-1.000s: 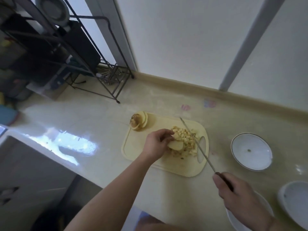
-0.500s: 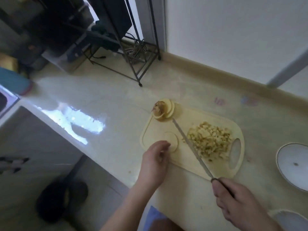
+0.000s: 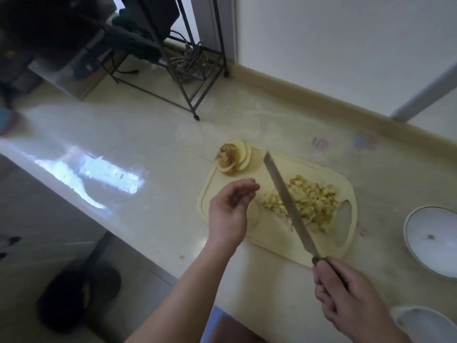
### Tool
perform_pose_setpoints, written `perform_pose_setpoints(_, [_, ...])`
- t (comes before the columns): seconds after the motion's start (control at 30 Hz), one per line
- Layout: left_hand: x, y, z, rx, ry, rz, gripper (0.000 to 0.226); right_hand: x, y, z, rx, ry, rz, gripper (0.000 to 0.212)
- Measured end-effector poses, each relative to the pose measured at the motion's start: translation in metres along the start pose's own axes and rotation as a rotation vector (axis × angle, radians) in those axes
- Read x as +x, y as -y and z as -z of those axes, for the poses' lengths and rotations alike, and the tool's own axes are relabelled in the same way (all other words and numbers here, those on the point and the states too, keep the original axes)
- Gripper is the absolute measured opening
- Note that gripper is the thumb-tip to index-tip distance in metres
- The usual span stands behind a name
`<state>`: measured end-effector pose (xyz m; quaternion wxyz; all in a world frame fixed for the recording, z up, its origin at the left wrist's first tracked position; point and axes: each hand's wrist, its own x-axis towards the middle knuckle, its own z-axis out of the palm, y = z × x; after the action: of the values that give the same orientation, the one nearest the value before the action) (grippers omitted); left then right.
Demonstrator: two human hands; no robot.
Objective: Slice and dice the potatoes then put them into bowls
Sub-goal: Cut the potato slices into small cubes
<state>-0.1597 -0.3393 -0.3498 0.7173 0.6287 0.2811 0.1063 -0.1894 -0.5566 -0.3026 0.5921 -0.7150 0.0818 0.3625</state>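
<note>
Right hand (image 3: 351, 295) grips knife (image 3: 288, 206) above diced potato (image 3: 306, 201) on cutting board (image 3: 272, 241); left hand (image 3: 230, 211), fingers loosely curled, holds nothing.

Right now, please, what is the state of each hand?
Left hand: open, holding nothing, above the potato slice.
Right hand: closed, holding the knife.

Site was probably a home kitchen: glossy countertop (image 3: 153, 134), cutting board (image 3: 267, 233) with diced potato (image 3: 311, 201), wire rack (image 3: 188, 60).
</note>
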Motion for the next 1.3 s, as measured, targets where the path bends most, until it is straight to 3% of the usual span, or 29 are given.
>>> perform_pose_setpoints(0.1, [0.013,-0.011,-0.033,-0.113,0.089,0.091,0.029,-0.010,0.008,0.015,0.170,-0.090,0.041,0.085])
perform_pose_setpoints(0.27, [0.018,-0.014,-0.064,-0.065,0.189,0.172,0.019,-0.018,0.015,0.034,0.192,-0.176,0.084,0.083])
perform_pose_setpoints(0.4, [0.016,-0.014,-0.064,0.168,0.276,0.006,0.030,-0.021,0.009,0.041,0.245,-0.141,0.062,0.058])
perform_pose_setpoints(0.53, [0.023,-0.021,-0.043,0.352,0.341,-0.180,0.033,-0.020,0.007,0.039,0.283,-0.113,0.023,0.052])
perform_pose_setpoints(0.67, [0.039,-0.019,-0.001,0.523,0.242,-0.150,0.034,-0.017,0.002,0.035,0.204,-0.081,0.023,0.078])
perform_pose_setpoints(0.8, [0.042,-0.014,0.033,0.814,0.215,-0.228,0.034,-0.014,-0.004,0.027,0.170,-0.018,0.010,0.080])
perform_pose_setpoints(0.87, [0.037,-0.013,0.035,0.800,0.199,-0.227,0.033,-0.012,-0.005,0.023,0.165,0.017,0.004,0.078])
perform_pose_setpoints(1.0, [0.028,-0.028,0.011,0.500,0.141,-0.176,0.025,-0.013,-0.003,0.023,0.149,-0.016,0.038,0.080])
perform_pose_setpoints(1.13, [0.022,-0.040,-0.027,0.452,0.434,-0.221,0.026,-0.017,0.002,0.029,0.252,-0.127,0.044,0.090])
perform_pose_setpoints(1.2, [0.024,-0.036,-0.044,0.538,0.558,-0.241,0.021,-0.019,0.003,0.030,0.275,-0.171,0.044,0.095])
perform_pose_setpoints(1.3, [0.033,-0.025,-0.054,0.780,0.606,-0.431,0.017,-0.021,0.003,0.033,0.267,-0.195,0.055,0.092])
